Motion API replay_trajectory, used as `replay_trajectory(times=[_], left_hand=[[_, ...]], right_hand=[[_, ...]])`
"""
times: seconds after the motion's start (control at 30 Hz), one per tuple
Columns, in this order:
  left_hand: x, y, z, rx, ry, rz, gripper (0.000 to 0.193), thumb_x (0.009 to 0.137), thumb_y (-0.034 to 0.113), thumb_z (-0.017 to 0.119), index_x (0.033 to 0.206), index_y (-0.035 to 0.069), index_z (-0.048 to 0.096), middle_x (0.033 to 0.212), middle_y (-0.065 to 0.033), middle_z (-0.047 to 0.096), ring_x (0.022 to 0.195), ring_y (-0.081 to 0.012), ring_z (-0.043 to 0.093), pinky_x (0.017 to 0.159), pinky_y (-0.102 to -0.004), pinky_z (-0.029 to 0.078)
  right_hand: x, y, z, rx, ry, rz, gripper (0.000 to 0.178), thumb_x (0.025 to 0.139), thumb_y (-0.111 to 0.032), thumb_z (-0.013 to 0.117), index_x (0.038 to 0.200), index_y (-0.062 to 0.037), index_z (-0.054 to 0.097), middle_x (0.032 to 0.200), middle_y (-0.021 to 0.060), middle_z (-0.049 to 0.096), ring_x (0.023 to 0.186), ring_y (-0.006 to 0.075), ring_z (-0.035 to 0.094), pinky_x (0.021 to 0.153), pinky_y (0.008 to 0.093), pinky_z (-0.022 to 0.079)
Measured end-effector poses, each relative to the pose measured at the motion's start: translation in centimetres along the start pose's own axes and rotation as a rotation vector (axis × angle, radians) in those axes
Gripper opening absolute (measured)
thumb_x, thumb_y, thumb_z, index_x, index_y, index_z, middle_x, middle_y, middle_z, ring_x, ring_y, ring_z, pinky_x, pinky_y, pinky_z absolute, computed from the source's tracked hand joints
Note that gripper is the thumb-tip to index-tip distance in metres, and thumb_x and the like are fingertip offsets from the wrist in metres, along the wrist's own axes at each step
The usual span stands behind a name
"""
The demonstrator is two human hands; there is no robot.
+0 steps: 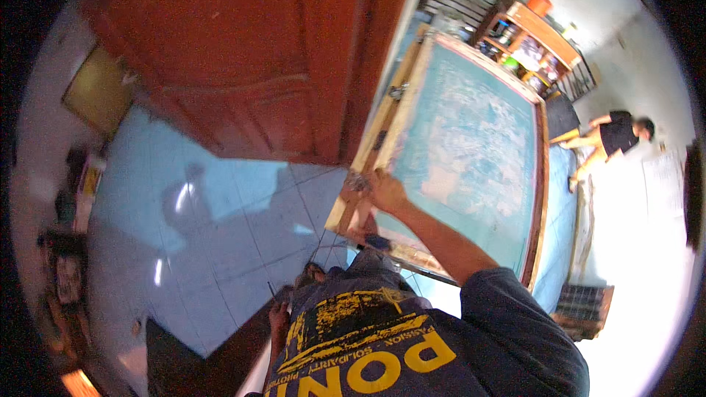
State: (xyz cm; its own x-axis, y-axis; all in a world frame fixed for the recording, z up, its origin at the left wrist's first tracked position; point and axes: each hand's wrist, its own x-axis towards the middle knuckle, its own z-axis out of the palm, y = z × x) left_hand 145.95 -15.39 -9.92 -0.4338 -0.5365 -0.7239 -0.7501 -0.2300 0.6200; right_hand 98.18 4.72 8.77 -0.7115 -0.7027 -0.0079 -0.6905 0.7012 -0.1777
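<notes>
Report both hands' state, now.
Left hand: low, shadowed; open or closed cannot be told.
Right hand: curled at the silver metal fitting; whether gripping cannot be told.

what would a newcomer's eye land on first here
Probably the big wood-framed teal panel right of centre, with the person's right hand at the metal fitting by its near left corner. Next, perhaps, the reddish-brown door across the upper left, and another person in a dark top toward the right edge.

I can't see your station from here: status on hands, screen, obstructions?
Right hand at near-left corner of framed screen, by metal fitting; grip unclear. Left hand low, blurred. Brown door close on left.
</notes>
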Motion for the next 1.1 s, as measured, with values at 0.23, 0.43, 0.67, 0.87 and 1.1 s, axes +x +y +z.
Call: replay_trajectory(times=[0.23, 0.43, 0.67, 0.87, 1.1], left_hand=[[8.3, 20.1, 4.7, 0.17, -0.064, 0.622, 0.043, 0.085, 0.024, 0.069, 0.117, -0.002, 0.057, 0.103, -0.0134, 0.063, 0.09, -0.0198, 0.061, 0.077, -0.0339, 0.048], [7.1, 39.1, 12.7, 0.627, -0.281, 0.858, 0.074, 0.075, 0.019, 0.076, 0.138, 0.003, 0.041, 0.133, -0.0196, 0.051, 0.121, -0.0319, 0.052, 0.1, -0.039, 0.043], [10.6, 43.4, 18.0, 0.972, -0.52, 0.977, 0.071, 0.07, 0.019, 0.076, 0.134, 0.009, 0.048, 0.117, -0.0186, 0.057, 0.109, -0.0356, 0.056, 0.092, -0.0414, 0.047], [15.4, 42.3, 19.6, 1.017, -0.571, 1.216, 0.063, 0.07, 0.025, 0.077, 0.128, 0.017, 0.055, 0.112, -0.0156, 0.051, 0.101, -0.034, 0.057, 0.083, -0.0423, 0.05], [16.4, 43.9, 19.7, 1.032, -0.707, 1.292, 0.066, 0.067, 0.029, 0.08, 0.128, 0.017, 0.056, 0.112, -0.0157, 0.049, 0.094, -0.0346, 0.06, 0.079, -0.0431, 0.051]], right_hand=[[-13.2, 3.5, -0.5, 0.381, -0.12, 0.087, 0.059, 0.082, -0.032, 0.063, 0.133, -0.0079, 0.047, 0.121, 0.0223, 0.054, 0.111, 0.0398, 0.051, 0.094, 0.0495, 0.043], [-19.3, 4.0, 0.4, 0.287, -0.154, 0.139, 0.064, 0.07, -0.034, 0.075, 0.124, -0.008, 0.053, 0.124, 0.0195, 0.051, 0.115, 0.037, 0.048, 0.096, 0.0485, 0.04], [-19.7, 3.3, 3.6, 0.28, -0.26, 0.159, 0.056, 0.071, -0.023, 0.074, 0.119, -0.0021, 0.054, 0.113, 0.0176, 0.057, 0.105, 0.0365, 0.054, 0.089, 0.0474, 0.045], [-19.0, 1.8, 1.4, 0.234, -0.243, 0.236, 0.036, 0.083, -0.022, 0.059, 0.114, -0.0048, 0.055, 0.115, 0.0175, 0.057, 0.103, 0.0348, 0.055, 0.088, 0.0457, 0.046], [-18.9, 1.4, 2.0, 0.215, -0.219, 0.28, 0.043, 0.083, -0.02, 0.06, 0.122, -0.004, 0.053, 0.115, 0.0178, 0.058, 0.107, 0.0352, 0.054, 0.091, 0.0445, 0.046]])
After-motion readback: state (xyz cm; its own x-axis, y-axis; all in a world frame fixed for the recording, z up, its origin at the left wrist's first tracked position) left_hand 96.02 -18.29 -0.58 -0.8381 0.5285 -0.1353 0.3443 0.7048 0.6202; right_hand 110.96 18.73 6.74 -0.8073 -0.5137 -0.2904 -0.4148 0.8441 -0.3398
